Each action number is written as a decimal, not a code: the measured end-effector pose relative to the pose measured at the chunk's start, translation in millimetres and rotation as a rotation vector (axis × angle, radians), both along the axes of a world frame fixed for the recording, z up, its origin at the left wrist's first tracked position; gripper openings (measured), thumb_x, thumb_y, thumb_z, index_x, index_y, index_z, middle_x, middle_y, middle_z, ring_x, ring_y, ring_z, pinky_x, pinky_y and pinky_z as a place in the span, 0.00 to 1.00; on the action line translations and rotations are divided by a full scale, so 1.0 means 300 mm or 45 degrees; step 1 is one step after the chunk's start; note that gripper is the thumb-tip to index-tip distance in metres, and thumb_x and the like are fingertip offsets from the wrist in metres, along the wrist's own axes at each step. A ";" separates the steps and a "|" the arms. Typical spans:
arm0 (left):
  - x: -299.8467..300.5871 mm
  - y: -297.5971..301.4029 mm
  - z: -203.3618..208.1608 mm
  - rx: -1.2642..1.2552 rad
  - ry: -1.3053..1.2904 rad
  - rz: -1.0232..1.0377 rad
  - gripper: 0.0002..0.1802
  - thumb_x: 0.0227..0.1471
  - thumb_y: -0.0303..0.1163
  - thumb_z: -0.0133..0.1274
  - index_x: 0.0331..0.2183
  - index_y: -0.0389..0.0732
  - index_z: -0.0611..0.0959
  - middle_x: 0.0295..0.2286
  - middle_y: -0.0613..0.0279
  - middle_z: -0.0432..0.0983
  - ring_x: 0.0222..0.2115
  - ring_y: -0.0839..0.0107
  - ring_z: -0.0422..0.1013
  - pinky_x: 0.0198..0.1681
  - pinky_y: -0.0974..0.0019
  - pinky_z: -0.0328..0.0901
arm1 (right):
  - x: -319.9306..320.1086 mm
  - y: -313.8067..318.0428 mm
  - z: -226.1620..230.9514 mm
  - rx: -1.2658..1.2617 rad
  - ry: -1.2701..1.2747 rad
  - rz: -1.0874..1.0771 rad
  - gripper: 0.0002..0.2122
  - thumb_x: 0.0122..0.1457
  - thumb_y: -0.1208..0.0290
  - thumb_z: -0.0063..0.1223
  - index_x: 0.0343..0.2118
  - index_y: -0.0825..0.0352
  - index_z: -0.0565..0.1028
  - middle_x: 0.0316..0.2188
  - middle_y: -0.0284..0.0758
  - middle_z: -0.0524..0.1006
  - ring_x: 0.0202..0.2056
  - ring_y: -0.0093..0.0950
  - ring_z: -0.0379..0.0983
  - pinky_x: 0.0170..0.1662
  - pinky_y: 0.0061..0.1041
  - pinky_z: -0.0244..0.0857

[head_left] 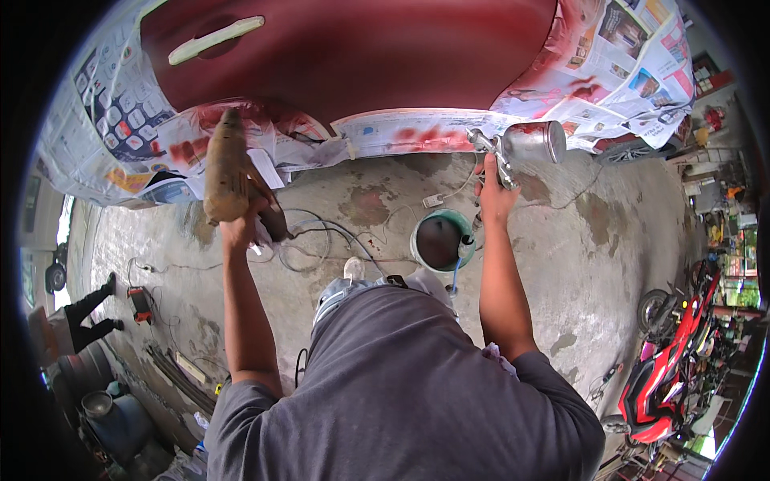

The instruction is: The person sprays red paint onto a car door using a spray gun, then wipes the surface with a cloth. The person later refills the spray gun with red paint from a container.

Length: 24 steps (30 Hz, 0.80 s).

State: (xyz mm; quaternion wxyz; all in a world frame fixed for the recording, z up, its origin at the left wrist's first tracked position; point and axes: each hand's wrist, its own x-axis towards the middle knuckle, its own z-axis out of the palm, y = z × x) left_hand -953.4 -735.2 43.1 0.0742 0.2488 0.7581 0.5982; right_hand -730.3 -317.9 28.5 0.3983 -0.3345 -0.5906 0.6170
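My left hand (241,230) is wrapped round the handle of a worn, yellowish heat gun (227,172), its nozzle tipped toward the car. In my right hand (497,196) is a metal paint spray gun (496,156) with a silver cup (533,143) lying to its right. Both tools are held out in front of the dark red car panel (361,56), whose paint looks glossy. A pale taped door handle (216,40) crosses its left part. Newspaper and plastic masking (433,132), specked with red, surrounds the panel. Part of each hand's grip is hidden.
On the concrete floor stands a green bucket (441,240) of dark liquid. Hoses (321,232) and cords lie around it. A red motorcycle (662,377) is at right, a blue tank (116,421) at lower left. Another person's legs (92,309) show at left.
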 end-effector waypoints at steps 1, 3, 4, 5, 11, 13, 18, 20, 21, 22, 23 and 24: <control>0.010 0.020 -0.001 0.077 -0.054 0.120 0.11 0.45 0.27 0.59 0.34 0.36 0.83 0.29 0.62 0.80 0.32 0.70 0.76 0.38 0.66 0.69 | 0.012 0.016 -0.023 0.005 -0.002 0.021 0.12 0.66 0.62 0.59 0.37 0.67 0.78 0.23 0.31 0.77 0.17 0.17 0.66 0.16 0.19 0.56; 0.028 0.032 -0.034 0.077 -0.089 0.203 0.10 0.44 0.27 0.59 0.33 0.36 0.82 0.29 0.62 0.80 0.32 0.69 0.76 0.38 0.66 0.69 | 0.044 0.053 -0.040 0.002 -0.025 0.066 0.13 0.66 0.61 0.59 0.37 0.68 0.79 0.23 0.31 0.77 0.15 0.17 0.64 0.16 0.18 0.56; 0.043 0.036 -0.055 0.071 -0.103 0.245 0.10 0.44 0.26 0.59 0.33 0.36 0.82 0.29 0.62 0.80 0.31 0.69 0.76 0.38 0.66 0.69 | 0.058 0.068 -0.039 -0.017 -0.026 0.054 0.14 0.65 0.60 0.60 0.34 0.68 0.78 0.22 0.30 0.77 0.15 0.16 0.64 0.16 0.19 0.55; 0.076 0.045 -0.072 0.060 -0.135 0.256 0.12 0.44 0.26 0.59 0.35 0.36 0.81 0.29 0.61 0.79 0.31 0.68 0.76 0.38 0.65 0.69 | 0.067 0.079 -0.035 -0.039 -0.019 0.032 0.15 0.64 0.59 0.61 0.31 0.68 0.78 0.21 0.30 0.76 0.14 0.16 0.64 0.15 0.19 0.55; 0.268 0.177 -0.039 0.100 -0.400 -0.135 0.16 0.43 0.26 0.57 0.38 0.35 0.79 0.29 0.58 0.79 0.32 0.68 0.77 0.38 0.64 0.71 | 0.093 0.144 -0.049 -0.080 0.022 0.030 0.17 0.64 0.58 0.61 0.28 0.68 0.78 0.20 0.29 0.76 0.14 0.16 0.64 0.15 0.19 0.55; 0.281 0.195 -0.051 0.040 -0.313 -0.093 0.11 0.44 0.27 0.58 0.34 0.37 0.81 0.29 0.62 0.79 0.32 0.70 0.76 0.39 0.66 0.69 | 0.087 0.151 -0.052 -0.082 0.007 0.055 0.17 0.64 0.57 0.61 0.27 0.68 0.78 0.19 0.29 0.75 0.14 0.15 0.64 0.15 0.19 0.55; 0.237 0.127 -0.048 -0.034 -0.243 0.116 0.10 0.45 0.27 0.58 0.34 0.39 0.83 0.29 0.63 0.81 0.32 0.70 0.77 0.39 0.65 0.70 | 0.077 0.118 -0.081 -0.072 -0.061 0.145 0.14 0.65 0.59 0.59 0.41 0.68 0.79 0.23 0.31 0.77 0.16 0.16 0.64 0.16 0.18 0.55; 0.208 0.087 -0.040 0.051 -0.202 0.156 0.12 0.44 0.26 0.58 0.35 0.37 0.83 0.29 0.62 0.81 0.33 0.70 0.77 0.39 0.65 0.71 | 0.053 0.089 -0.074 -0.064 -0.058 0.149 0.14 0.65 0.60 0.60 0.42 0.69 0.79 0.24 0.31 0.77 0.18 0.17 0.66 0.16 0.18 0.56; 0.189 0.064 -0.030 0.080 -0.208 0.163 0.12 0.44 0.26 0.58 0.36 0.37 0.83 0.29 0.62 0.81 0.33 0.70 0.77 0.39 0.65 0.71 | 0.037 0.067 -0.065 -0.066 -0.036 0.150 0.14 0.65 0.60 0.60 0.42 0.69 0.79 0.24 0.31 0.77 0.19 0.17 0.67 0.16 0.18 0.56; 0.167 0.041 -0.021 0.108 -0.215 0.170 0.12 0.44 0.25 0.58 0.36 0.36 0.83 0.29 0.62 0.81 0.33 0.70 0.77 0.39 0.65 0.71 | 0.019 0.044 -0.057 -0.068 -0.015 0.150 0.14 0.65 0.60 0.60 0.42 0.69 0.79 0.24 0.31 0.77 0.19 0.17 0.67 0.16 0.18 0.56; 0.144 0.011 -0.025 0.099 -0.183 0.167 0.12 0.44 0.25 0.57 0.36 0.36 0.82 0.29 0.60 0.80 0.31 0.69 0.77 0.38 0.65 0.70 | 0.003 0.018 -0.056 -0.041 -0.008 0.148 0.15 0.65 0.60 0.60 0.41 0.69 0.79 0.24 0.31 0.77 0.19 0.17 0.67 0.16 0.18 0.56; 0.117 -0.022 -0.031 0.090 -0.152 0.164 0.11 0.44 0.24 0.57 0.35 0.35 0.81 0.28 0.59 0.80 0.30 0.68 0.77 0.37 0.64 0.70 | -0.014 -0.010 -0.056 -0.015 -0.001 0.145 0.15 0.65 0.59 0.60 0.40 0.69 0.79 0.24 0.32 0.77 0.19 0.17 0.67 0.16 0.18 0.56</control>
